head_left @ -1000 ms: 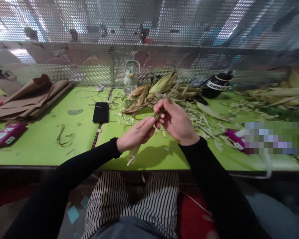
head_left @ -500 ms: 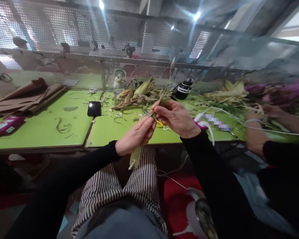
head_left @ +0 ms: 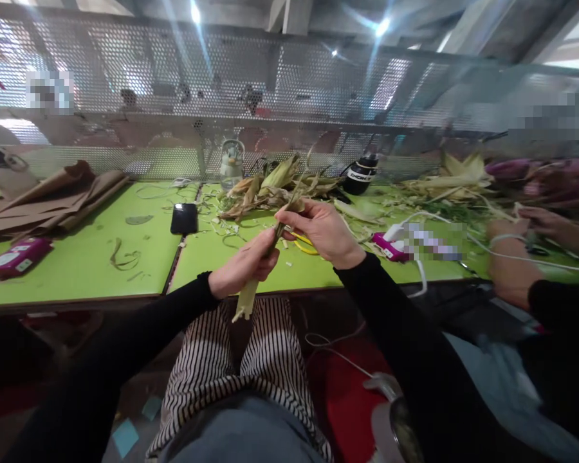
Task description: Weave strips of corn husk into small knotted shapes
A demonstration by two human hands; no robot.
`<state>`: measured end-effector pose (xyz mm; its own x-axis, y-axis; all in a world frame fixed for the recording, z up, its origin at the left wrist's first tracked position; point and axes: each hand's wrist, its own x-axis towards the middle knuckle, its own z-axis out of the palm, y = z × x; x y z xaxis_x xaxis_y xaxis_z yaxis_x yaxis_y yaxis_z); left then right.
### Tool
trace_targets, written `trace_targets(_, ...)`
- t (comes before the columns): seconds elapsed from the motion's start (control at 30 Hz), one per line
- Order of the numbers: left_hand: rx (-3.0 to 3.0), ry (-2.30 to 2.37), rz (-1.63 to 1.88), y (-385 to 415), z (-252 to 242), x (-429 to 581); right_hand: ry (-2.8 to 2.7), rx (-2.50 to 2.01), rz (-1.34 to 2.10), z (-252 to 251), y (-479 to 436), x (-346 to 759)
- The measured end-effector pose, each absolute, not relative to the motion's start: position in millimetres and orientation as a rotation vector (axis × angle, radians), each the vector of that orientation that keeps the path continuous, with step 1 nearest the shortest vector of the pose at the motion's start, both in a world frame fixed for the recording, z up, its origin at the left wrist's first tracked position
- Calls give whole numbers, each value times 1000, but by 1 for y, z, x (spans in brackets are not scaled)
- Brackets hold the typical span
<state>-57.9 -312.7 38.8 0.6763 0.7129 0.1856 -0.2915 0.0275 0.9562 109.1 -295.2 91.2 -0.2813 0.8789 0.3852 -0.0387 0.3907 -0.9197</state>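
Note:
My left hand [head_left: 241, 267] is closed round the lower part of a rolled corn husk strip [head_left: 247, 297], whose pale end hangs below my fist over my lap. My right hand [head_left: 323, 231] pinches the upper end of the same strip, where thin husk fibres fan out toward the pile behind. Both hands are raised just above the front edge of the green table [head_left: 77, 263]. A pile of corn husks [head_left: 275, 183] lies on the table behind my hands.
A black phone [head_left: 184, 218], a pale water bottle [head_left: 232, 163], a black bottle [head_left: 359, 175], yellow-handled scissors [head_left: 303, 243], brown paper [head_left: 53, 196] and a pink box [head_left: 9, 257] lie on the table. Another person's hands [head_left: 535, 225] work at the right. A perforated metal screen [head_left: 289, 96] backs the table.
The camera tilted up and turned right, bringing the neighbour's hands into view. My hands moved slightly left and spread apart along the husk strip, still gripping it.

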Motion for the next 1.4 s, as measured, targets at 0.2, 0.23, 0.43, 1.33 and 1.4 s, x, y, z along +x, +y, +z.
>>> trace_targets(0.2,1192,423,712,-270,54,-55,-1551,-870,1138,87,-262,114)
trace_targets(0.23,1166,448,691,-264,58,-54,-1559,-893,1135,86,-257,115)
trace_targets(0.43,1165,526,764,-241,69,-50,-1509,-932,984,85,-230,112)
trace_targets(1.33,1924,875,912,-181,42,-89,-1598,-937,1154,56,-168,79)
trace_targets(1.4,1949,909,869,-183,36,-95,-1539,-934,1197,45,-168,75)
